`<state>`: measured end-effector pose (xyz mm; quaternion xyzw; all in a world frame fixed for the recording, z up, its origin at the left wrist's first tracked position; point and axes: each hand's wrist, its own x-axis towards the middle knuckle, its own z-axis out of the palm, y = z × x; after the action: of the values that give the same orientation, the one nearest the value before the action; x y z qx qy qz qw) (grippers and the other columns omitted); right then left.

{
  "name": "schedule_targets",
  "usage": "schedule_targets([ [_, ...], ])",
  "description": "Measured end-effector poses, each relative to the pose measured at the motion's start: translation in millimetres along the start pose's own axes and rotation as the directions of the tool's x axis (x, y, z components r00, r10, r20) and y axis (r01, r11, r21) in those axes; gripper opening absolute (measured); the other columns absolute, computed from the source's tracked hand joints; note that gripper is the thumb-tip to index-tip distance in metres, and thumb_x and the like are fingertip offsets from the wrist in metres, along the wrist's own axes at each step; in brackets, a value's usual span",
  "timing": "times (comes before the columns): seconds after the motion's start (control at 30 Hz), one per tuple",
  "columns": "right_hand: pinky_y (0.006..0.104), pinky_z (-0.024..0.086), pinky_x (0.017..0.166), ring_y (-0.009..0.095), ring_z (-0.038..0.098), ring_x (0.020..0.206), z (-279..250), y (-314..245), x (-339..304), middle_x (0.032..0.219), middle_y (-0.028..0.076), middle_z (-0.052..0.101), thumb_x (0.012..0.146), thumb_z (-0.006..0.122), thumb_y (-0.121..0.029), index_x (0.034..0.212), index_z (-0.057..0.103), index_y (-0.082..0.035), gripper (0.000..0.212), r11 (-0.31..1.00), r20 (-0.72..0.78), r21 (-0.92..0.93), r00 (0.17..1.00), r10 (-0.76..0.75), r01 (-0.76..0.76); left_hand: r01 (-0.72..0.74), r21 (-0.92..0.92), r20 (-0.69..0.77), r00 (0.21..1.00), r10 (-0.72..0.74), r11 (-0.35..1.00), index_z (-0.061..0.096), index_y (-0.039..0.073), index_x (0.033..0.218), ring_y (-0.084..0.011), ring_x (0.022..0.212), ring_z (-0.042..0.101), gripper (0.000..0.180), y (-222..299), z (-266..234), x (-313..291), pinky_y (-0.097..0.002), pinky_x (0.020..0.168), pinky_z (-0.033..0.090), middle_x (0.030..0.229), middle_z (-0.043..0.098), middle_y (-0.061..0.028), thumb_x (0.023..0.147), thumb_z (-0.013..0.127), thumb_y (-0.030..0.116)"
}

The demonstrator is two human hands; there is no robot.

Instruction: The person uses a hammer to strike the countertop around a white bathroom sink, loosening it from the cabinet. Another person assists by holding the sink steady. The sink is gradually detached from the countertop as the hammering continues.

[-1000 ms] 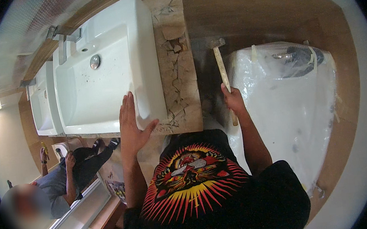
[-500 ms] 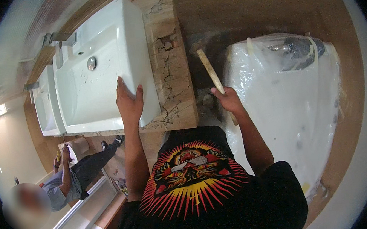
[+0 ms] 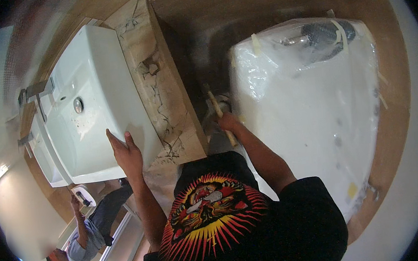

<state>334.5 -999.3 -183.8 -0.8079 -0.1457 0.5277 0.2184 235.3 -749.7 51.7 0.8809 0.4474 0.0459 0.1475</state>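
My left hand [image 3: 128,154] rests with fingers stretched out on the near rim of a white rectangular washbasin [image 3: 85,150], close to its right corner. The basin has a round metal drain and dark specks of debris inside. In my right hand [image 3: 229,122] a pale wooden handle [image 3: 213,103] is gripped round its middle, its far end pointing away and slightly left. The small dark head at that end is too dim to make out. The hand hangs in the gap between the cracked stone counter [image 3: 160,105] and a plastic-wrapped white bathtub [image 3: 306,123].
A second white basin [image 3: 44,158] stands beyond the first, each with a metal tap [image 3: 39,90]. Tape and clear plastic cover the tub's dark fitting [image 3: 329,37]. At the lower left a co-worker [image 3: 85,241] in a grey shirt holds a dark object near a white fixture.
My view has shifted and turned, so the basin and tub sit further left. The wooden handle is lower in the gap, still in my right hand. The co-worker's arms have moved.
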Motion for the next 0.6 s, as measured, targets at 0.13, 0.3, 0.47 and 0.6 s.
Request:
schedule_targets([
  [0.13, 0.0419, 0.051, 0.066, 0.032, 0.066, 0.076, 33, 42, 36, 0.076, 0.018, 0.066, 0.078, 0.067, -0.035, 0.089, 0.067, 0.001, 0.038, 0.995, 0.102, -0.005, 0.990, -0.094, 0.095, 0.028, 0.009, 0.018, 0.999, -0.028, 1.000, 0.023, -0.007, 0.141, -0.0470, 0.127, 0.038, 0.063, 5, -2, 4, -0.0463, 0.104, 0.033, 0.137, 0.037, -0.0333, 0.096, 0.047, 0.032],
  [0.3, 0.0402, 0.051, 0.061, 0.027, 0.065, 0.065, 52, 68, 55, 0.070, 0.013, 0.064, 0.079, 0.066, -0.031, 0.090, 0.065, 0.002, 0.035, 0.976, 0.246, 0.155, 0.963, 0.110, -0.152, -0.041, 0.071, -0.049, 0.998, 0.044, 0.997, 0.024, -0.004, 0.141, -0.0449, 0.131, 0.033, 0.060, 2, 4, 4, -0.0463, 0.107, 0.028, 0.140, 0.034, -0.0316, 0.096, 0.049, 0.027],
  [0.47, 0.0443, 0.051, 0.071, 0.034, 0.064, 0.075, 78, 96, 73, 0.076, 0.018, 0.065, 0.090, 0.046, -0.047, 0.096, 0.068, -0.010, 0.044, 0.991, 0.156, 0.137, 0.987, -0.028, 0.007, -0.278, 0.242, -0.197, 0.924, 0.328, 0.930, 0.026, -0.003, 0.141, -0.0407, 0.136, 0.027, 0.067, 44, 4, 22, -0.0485, 0.110, 0.024, 0.143, 0.032, -0.0264, 0.087, 0.061, 0.018],
  [0.6, 0.0451, 0.051, 0.074, 0.036, 0.065, 0.078, 63, 92, 62, 0.078, 0.020, 0.066, 0.091, 0.046, -0.048, 0.095, 0.068, -0.006, 0.047, 0.983, 0.135, 0.158, 0.984, -0.115, 0.094, -0.439, 0.140, -0.062, 0.891, 0.451, 0.887, 0.045, -0.001, 0.131, -0.0404, 0.132, 0.035, 0.056, 110, 30, 77, -0.0480, 0.107, 0.031, 0.142, 0.035, -0.0242, 0.083, 0.065, 0.019],
])
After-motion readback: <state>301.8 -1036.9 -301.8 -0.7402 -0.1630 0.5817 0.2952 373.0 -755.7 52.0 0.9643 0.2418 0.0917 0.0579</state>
